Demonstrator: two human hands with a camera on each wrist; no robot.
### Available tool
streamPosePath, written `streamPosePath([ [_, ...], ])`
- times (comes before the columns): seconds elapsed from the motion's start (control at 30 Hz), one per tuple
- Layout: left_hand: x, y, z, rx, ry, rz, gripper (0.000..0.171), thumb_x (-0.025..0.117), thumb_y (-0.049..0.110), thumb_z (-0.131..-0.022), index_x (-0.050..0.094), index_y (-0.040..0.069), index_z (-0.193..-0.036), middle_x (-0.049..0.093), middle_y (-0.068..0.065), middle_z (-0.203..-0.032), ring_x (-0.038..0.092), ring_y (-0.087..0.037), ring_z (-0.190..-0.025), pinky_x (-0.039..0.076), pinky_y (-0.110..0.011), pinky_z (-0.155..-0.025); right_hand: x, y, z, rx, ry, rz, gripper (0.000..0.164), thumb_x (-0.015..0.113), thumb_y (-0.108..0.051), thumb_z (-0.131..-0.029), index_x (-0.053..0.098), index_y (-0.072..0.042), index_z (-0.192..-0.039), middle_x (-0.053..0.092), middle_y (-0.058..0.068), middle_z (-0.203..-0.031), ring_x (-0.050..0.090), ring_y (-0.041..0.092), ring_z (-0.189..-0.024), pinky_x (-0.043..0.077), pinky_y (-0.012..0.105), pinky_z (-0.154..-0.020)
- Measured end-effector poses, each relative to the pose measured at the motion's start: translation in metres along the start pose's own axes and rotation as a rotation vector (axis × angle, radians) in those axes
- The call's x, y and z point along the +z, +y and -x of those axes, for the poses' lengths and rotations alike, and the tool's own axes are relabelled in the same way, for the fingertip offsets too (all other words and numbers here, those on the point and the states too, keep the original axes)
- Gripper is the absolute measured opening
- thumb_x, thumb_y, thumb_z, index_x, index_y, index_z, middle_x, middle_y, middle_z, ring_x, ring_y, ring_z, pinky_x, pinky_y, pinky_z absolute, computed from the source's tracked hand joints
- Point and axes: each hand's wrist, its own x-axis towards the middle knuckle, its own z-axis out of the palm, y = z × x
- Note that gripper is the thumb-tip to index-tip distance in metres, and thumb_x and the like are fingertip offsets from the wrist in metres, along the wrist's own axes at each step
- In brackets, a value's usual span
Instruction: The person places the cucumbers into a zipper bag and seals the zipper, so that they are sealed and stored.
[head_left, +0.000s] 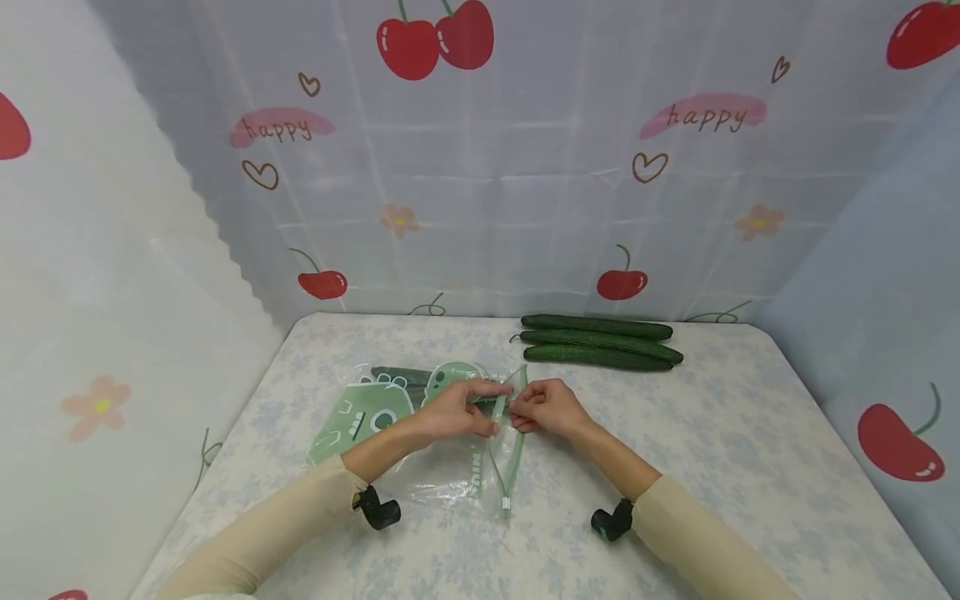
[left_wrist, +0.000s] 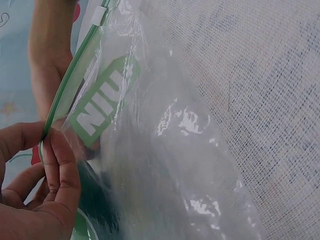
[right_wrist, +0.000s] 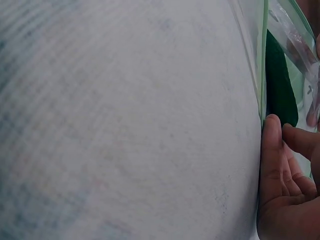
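A clear zip bag (head_left: 442, 475) with green cartoon print lies on the table, its mouth parted toward the right. Inside it are dark green cucumbers (head_left: 401, 375), seen dimly through the plastic; the end of one cucumber (right_wrist: 281, 85) shows at the mouth in the right wrist view. My left hand (head_left: 457, 411) pinches one green zip edge (left_wrist: 67, 80) between thumb and fingers. Opposite it, my right hand (head_left: 551, 407) holds the other edge of the mouth at its fingertips. A white slider (head_left: 506, 503) sits at the near end of the zip.
Three cucumbers (head_left: 600, 337) lie side by side at the back of the table, right of the bag. The table (head_left: 675, 442) has a pale floral cloth. Behind it hangs a white curtain (head_left: 487, 167) printed with cherries, and similar sheets flank both sides.
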Motion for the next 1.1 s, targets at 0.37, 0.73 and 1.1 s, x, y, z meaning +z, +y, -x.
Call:
streamPosePath([
  [0.37, 0.002, 0.0, 0.0, -0.013, 0.006, -0.001, 0.071, 0.079, 0.006, -0.095, 0.054, 0.017, -0.16, 0.046, -0.011, -0.169, 0.066, -0.016, -0.07, 0.061, -0.034, -0.082, -0.02, 0.009, 0.012, -0.047, -0.106, -0.07, 0.033, 0.063, -0.017, -0.11, 0.064, 0.012, -0.126, 0.079, 0.028, -0.113, 0.082, 0.023, -0.096, 0.067, 0.036, -0.087],
  [0.73, 0.002, 0.001, 0.003, -0.009, 0.019, 0.009, 0.07, 0.079, 0.005, -0.095, 0.055, 0.015, -0.16, 0.041, -0.012, -0.172, 0.066, -0.011, -0.07, 0.057, -0.03, -0.077, -0.08, 0.021, 0.039, -0.101, -0.045, -0.023, 0.038, 0.062, -0.016, -0.111, 0.061, 0.016, -0.129, 0.077, 0.029, -0.112, 0.081, 0.023, -0.097, 0.067, 0.038, -0.089],
  [1.1, 0.004, 0.001, 0.004, -0.01, 0.014, 0.021, 0.07, 0.079, 0.004, -0.096, 0.054, 0.014, -0.16, 0.041, -0.014, -0.172, 0.073, -0.011, -0.077, 0.062, -0.035, -0.085, -0.152, 0.038, 0.068, -0.096, 0.131, 0.093, 0.042, 0.062, -0.019, -0.111, 0.057, 0.013, -0.137, 0.075, 0.023, -0.118, 0.079, 0.012, -0.097, 0.067, 0.034, -0.086],
])
